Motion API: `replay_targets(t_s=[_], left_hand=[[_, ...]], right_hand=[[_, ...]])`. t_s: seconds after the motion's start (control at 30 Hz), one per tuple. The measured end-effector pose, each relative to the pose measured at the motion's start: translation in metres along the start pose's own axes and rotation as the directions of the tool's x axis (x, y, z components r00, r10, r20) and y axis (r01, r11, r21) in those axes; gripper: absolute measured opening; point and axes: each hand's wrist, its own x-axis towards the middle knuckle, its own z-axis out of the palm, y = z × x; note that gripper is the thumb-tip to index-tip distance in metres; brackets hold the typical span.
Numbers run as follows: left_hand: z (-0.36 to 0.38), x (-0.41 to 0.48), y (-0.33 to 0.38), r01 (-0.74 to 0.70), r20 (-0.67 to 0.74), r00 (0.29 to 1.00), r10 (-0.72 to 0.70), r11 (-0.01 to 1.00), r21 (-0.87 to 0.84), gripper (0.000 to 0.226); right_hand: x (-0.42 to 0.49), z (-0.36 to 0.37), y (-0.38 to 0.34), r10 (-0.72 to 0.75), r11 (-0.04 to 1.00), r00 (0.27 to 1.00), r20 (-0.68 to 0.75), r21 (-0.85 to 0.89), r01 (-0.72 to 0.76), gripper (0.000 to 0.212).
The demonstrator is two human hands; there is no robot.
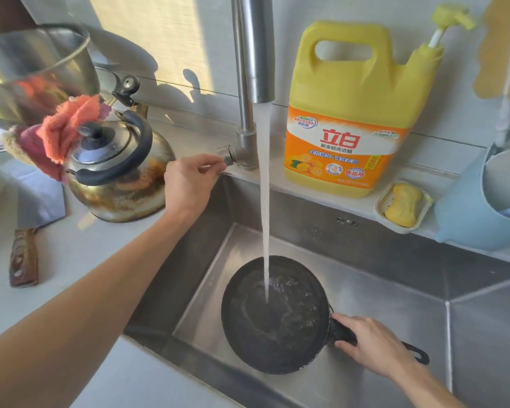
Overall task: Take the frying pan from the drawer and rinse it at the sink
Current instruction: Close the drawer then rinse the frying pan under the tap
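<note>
Right hand point(368, 346), lower right of the frame: closed around the black handle of the frying pan point(274, 316), thumb on top near the rim, fingers wrapped beneath. Pan held low inside the steel sink point(468, 278), lower centre, roughly level, dark inside already wet and bubbling. Whether resting on the sink floor or held just above it: hard to tell.

Left hand point(189, 184), centre left: reaching across the counter edge, fingertips pinched on the small round tap lever point(229, 156) at the base of the faucet point(252, 54). Water stream point(265, 207) falling straight from the spout at top centre into the middle of the pan.

For a good rinse, probably best to tilt the pan by the handle and swirl, so water sweeps the whole base and the walls, then spills over the far rim rather than toward the wrist. Worth easing the lever down if splashing starts. Firm grip needed: the pan grows heavier as it fills.

Around: steel kettle point(118, 172) with an orange cloth point(68, 128) just beside the left hand, yellow detergent jug point(357, 119) behind the sink at upper right, soap dish point(404, 206) next to it.
</note>
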Motion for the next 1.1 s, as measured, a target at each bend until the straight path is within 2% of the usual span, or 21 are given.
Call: replay_targets(t_s=[0.17,0.4,0.47,0.53,0.63,0.67,0.7,0.77,0.8,0.87,0.93,0.97,1.1], left_hand=[[0.006,0.007,0.005,0.077,-0.030,0.997,-0.078,0.997,-0.023,0.011],[0.018,0.008,0.011,-0.068,-0.012,0.998,0.068,0.997,-0.028,0.012],[0.018,0.001,0.005,-0.084,-0.003,0.996,0.084,0.995,-0.059,0.020],[0.019,-0.017,-0.007,-0.048,0.049,0.997,0.052,0.996,-0.079,0.039],[0.026,-0.058,-0.046,-0.040,0.247,0.969,0.031,0.999,0.029,0.065],[0.028,-0.072,-0.063,-0.046,0.367,0.930,0.012,0.995,0.086,0.070],[0.029,-0.085,-0.080,-0.048,0.510,0.859,-0.040,0.986,0.157,0.076],[0.032,-0.107,-0.106,-0.086,0.755,0.615,-0.225,0.934,0.348,0.087],[0.034,-0.117,-0.116,-0.116,0.810,0.491,-0.321,0.897,0.426,0.092],[0.038,-0.130,-0.132,-0.139,0.842,0.329,-0.427,0.860,0.491,0.101],[0.041,-0.134,-0.139,-0.092,0.853,0.257,-0.454,0.867,0.489,0.106],[0.042,-0.134,-0.143,-0.048,0.856,0.252,-0.452,0.877,0.477,0.106],[0.046,-0.137,-0.150,0.163,0.849,0.291,-0.440,0.898,0.409,0.099]], right_hand=[[0.004,0.001,0.000,-0.005,1.000,1.000,0.020,-0.019,0.005,0.060],[0.006,0.005,0.003,-0.005,1.000,1.000,0.005,-0.027,0.005,0.062],[0.006,0.005,0.003,-0.006,1.000,1.000,0.005,-0.025,0.006,0.061],[0.006,0.004,0.003,-0.012,1.000,1.000,0.007,-0.029,0.013,0.061],[0.006,0.005,0.005,-0.013,0.999,1.000,0.011,-0.029,0.013,0.060],[0.007,0.005,0.006,-0.016,0.999,1.000,0.015,-0.030,0.017,0.060],[0.007,0.005,0.006,-0.021,0.999,1.000,0.018,-0.032,0.022,0.061],[0.009,0.007,0.008,-0.028,0.999,0.999,0.015,-0.031,0.029,0.061],[0.010,0.007,0.009,-0.033,0.999,0.999,0.011,-0.028,0.033,0.061],[0.011,0.009,0.011,-0.045,0.999,0.999,-0.001,-0.019,0.045,0.060],[0.012,0.012,0.013,-0.055,0.998,0.998,-0.005,-0.013,0.055,0.062],[0.013,0.013,0.014,-0.057,0.998,0.998,-0.006,-0.011,0.057,0.062],[0.015,0.013,0.014,-0.069,0.998,0.998,-0.011,-0.004,0.068,0.058]])
